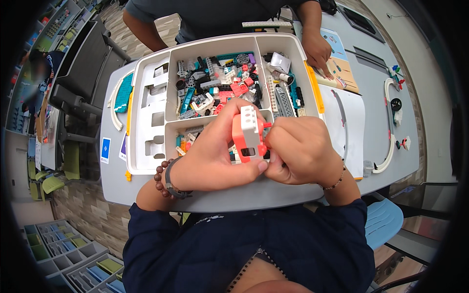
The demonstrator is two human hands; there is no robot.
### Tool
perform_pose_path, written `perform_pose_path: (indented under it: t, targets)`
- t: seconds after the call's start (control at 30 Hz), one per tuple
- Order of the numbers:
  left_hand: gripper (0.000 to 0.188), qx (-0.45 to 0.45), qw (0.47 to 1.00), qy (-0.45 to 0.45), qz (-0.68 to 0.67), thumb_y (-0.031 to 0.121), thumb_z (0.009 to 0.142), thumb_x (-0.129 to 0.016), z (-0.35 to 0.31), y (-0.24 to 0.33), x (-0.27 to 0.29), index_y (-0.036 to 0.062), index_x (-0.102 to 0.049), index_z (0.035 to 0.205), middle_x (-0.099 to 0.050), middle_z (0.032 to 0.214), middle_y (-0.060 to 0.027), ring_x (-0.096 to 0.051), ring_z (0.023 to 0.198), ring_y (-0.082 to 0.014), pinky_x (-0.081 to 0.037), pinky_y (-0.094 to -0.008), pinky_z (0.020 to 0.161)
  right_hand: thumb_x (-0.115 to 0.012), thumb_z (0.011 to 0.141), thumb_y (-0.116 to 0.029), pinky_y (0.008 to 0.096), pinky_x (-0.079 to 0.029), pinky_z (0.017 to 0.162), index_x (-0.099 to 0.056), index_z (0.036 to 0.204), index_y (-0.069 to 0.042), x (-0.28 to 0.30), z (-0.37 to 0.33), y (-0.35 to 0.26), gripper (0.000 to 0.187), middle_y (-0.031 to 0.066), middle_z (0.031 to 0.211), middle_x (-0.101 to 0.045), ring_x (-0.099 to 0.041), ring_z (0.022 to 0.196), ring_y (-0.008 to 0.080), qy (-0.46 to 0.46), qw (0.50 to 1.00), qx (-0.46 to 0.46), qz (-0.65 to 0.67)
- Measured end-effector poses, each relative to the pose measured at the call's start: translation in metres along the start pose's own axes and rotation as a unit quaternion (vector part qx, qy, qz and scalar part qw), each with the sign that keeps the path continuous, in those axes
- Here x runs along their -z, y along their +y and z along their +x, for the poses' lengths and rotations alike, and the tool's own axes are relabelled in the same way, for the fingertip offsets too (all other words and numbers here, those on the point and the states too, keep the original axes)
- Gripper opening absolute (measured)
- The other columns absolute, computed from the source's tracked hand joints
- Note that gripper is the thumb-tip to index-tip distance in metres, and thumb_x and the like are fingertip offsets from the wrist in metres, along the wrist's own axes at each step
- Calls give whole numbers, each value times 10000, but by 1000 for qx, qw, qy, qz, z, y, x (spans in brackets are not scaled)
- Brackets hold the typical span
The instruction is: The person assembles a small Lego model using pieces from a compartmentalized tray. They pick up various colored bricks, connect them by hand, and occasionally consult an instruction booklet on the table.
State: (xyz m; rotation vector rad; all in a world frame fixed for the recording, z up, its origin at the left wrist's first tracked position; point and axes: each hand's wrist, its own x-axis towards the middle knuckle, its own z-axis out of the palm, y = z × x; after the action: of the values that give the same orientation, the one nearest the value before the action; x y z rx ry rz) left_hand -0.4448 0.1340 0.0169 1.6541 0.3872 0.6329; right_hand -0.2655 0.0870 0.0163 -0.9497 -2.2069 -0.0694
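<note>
My left hand (212,154) is wrapped round a small coral-and-white building-brick assembly (239,134), held upright over the near side of the parts tray (195,41). White studs top the assembly, and a dark opening shows low on its front. Coral pegs (266,125) stick out from its right side. My right hand (303,149) is closed against that side, fingers curled and thumb pressed in. Whatever is between its fingers is hidden. Behind my hands, the tray's compartments hold loose bricks (239,89) in coral, white, teal, grey and black.
Across the table a person's hand (317,51) rests on an open booklet (342,68). White curved track pieces (391,141) lie on the right side of the grey table (190,198). A teal plate (123,97) and a blue card (105,150) lie left of the tray.
</note>
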Motion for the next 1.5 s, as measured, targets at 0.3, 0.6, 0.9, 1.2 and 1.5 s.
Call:
perform_pose_path:
  t: [0.3, 0.6, 0.9, 1.2, 1.5]
  targets:
    - [562, -28, 999, -7, 40, 95, 663, -674, 2, 0, 1, 21, -338, 1108, -466, 968, -59, -465, 913, -114, -387, -265, 799, -577, 554, -121, 291, -382, 407, -436, 641, -52, 4, 1, 0, 180, 44, 563, -389, -467, 461, 185, 2, 1000, 8, -10]
    - [574, 127, 976, 60, -165, 84, 751, -647, 6, 0, -6, 5, -295, 1197, -475, 995, -42, -472, 938, -89, -400, -262, 829, -518, 599, 3, 312, -360, 418, -456, 633, -32, 4, -1, 13, 79, 79, 557, -436, -452, 454, 241, 21, 992, -97, 80]
    - [430, 106, 944, 143, -279, 154, 783, -575, 8, -10, 1, 14, -384, 1142, -535, 951, -102, -550, 858, -189, -456, -346, 788, -495, 715, -58, 332, -383, 482, -473, 702, -19, 34, -7, 30, 47, 120, 590, -469, -481, 510, 269, 124, 975, -180, 49]
    - [439, 87, 930, 161, -320, 199, 829, -511, 11, -11, -1, 3, -345, 1185, -559, 972, -129, -581, 822, -204, -470, -302, 772, -515, 731, -151, 323, -414, 526, -539, 718, -6, 6, -7, 37, 148, 131, 592, -542, -529, 534, 252, 36, 935, -281, 213]
    - [406, 81, 924, 145, -343, 202, 834, -509, 8, -14, 1, 27, -373, 1174, -542, 1002, -105, -547, 889, -194, -435, -331, 822, -532, 730, -163, 327, -434, 551, -565, 749, 4, -20, -9, 53, 172, 144, 621, -572, -574, 578, 246, -1, 924, -319, 212]
